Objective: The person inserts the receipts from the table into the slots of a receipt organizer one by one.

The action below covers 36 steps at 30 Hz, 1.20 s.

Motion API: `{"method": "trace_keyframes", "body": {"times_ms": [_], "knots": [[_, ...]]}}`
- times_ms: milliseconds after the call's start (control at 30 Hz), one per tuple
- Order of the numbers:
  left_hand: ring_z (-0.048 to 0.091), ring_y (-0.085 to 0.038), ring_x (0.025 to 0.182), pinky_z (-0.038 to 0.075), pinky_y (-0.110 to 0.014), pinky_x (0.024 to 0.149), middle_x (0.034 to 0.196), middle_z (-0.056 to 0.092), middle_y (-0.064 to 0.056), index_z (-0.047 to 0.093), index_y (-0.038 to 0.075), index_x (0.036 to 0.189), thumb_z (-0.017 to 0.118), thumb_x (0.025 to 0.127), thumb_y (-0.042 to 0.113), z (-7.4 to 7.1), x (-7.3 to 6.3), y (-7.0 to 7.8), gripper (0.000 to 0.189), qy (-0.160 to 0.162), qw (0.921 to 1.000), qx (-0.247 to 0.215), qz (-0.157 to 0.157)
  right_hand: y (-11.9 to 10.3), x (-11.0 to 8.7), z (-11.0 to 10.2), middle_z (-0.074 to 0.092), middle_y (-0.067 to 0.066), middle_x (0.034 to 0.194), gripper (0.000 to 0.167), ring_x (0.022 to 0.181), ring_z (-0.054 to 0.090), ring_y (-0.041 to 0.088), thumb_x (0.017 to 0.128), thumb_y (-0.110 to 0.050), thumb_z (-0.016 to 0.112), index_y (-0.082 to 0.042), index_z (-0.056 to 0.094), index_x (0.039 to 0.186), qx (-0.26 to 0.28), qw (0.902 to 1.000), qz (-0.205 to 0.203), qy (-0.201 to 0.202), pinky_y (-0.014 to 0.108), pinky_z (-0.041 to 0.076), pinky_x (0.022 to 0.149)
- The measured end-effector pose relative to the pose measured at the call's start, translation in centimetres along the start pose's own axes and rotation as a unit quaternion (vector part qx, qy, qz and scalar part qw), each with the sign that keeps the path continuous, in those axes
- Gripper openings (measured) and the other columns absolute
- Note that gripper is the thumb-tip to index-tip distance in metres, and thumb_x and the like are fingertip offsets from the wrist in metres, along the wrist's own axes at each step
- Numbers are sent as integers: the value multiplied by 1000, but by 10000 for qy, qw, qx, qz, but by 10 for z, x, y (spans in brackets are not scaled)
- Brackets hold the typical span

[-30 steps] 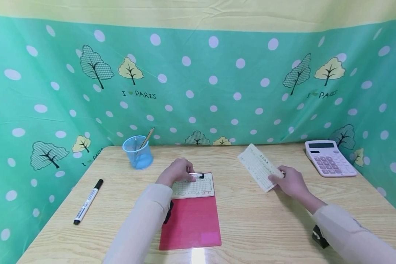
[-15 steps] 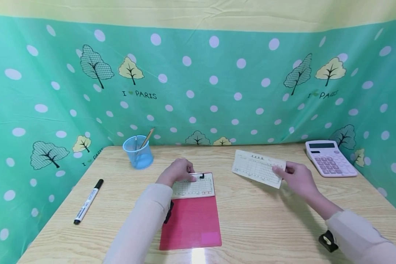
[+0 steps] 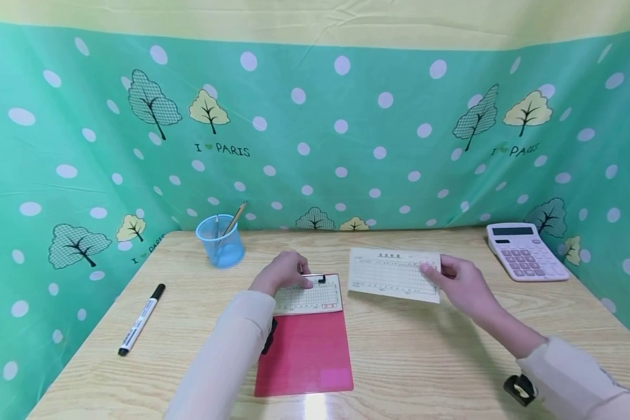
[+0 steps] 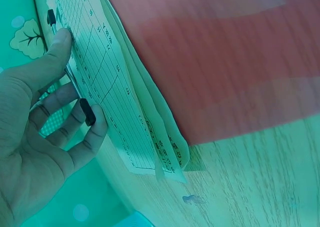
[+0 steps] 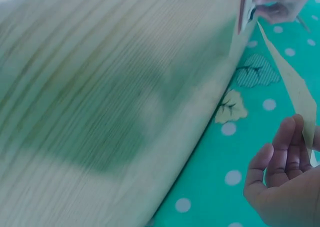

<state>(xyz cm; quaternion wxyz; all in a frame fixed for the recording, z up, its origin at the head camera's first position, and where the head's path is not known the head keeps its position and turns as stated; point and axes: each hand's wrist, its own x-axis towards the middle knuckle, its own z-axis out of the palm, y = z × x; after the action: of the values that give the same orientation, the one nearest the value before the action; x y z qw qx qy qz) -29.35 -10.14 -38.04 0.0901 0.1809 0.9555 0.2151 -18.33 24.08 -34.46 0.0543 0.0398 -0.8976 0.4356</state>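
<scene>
A red clipboard lies on the table with several printed forms under its wire clip at the far end. My left hand grips that clip; the left wrist view has the thumb on the wire and the other fingers curled around its far side. The forms' edges fan apart slightly there. To the right, my right hand pinches a loose printed form by its right end, thumb on the printed face. This form is raised above the table, its printed side facing me.
A blue mesh pen cup with pencils stands at the back left. A capped marker lies at the left. At the back right sits a pink calculator. A polka-dot curtain hangs behind the table.
The loose form has turned from a steep slant to nearly level and moved left, toward the clipboard, in my right hand. My left hand has stayed at the clip.
</scene>
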Motion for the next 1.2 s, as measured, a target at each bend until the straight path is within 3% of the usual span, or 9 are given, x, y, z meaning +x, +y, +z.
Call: {"method": "trace_keyframes", "body": {"times_ms": [433,667,967,1200], "knots": [[53,-17,80,47,-33,76,82,63,-1,75,10,84,86,83,16,-1,-1,2,13,-32,10000,-86,-32,-24,-2,30,71,8,97,41,82,60,16,103,-27,63,6,63,128,946,9925,17,-769,27,50,70],[54,-17,80,50,-35,79,82,64,-2,76,9,86,78,88,5,-1,0,-1,5,7,9995,221,206,-31,1,51,60,4,77,31,68,46,14,102,-25,65,3,68,114,1185,9855,-210,-1194,26,40,60],[54,-16,77,50,-34,77,81,64,0,74,11,83,82,87,13,0,1,-2,9,-30,9999,39,96,-41,7,79,73,8,92,33,78,65,17,102,-19,64,6,67,122,1448,9778,-222,-1500,27,51,66],[55,-17,78,50,-35,79,81,64,-1,74,10,82,81,87,11,-2,0,-2,9,-41,9999,14,158,-51,14,102,68,3,81,27,66,51,13,101,-21,65,2,70,116,1435,9757,-192,-1645,24,39,56]]}}
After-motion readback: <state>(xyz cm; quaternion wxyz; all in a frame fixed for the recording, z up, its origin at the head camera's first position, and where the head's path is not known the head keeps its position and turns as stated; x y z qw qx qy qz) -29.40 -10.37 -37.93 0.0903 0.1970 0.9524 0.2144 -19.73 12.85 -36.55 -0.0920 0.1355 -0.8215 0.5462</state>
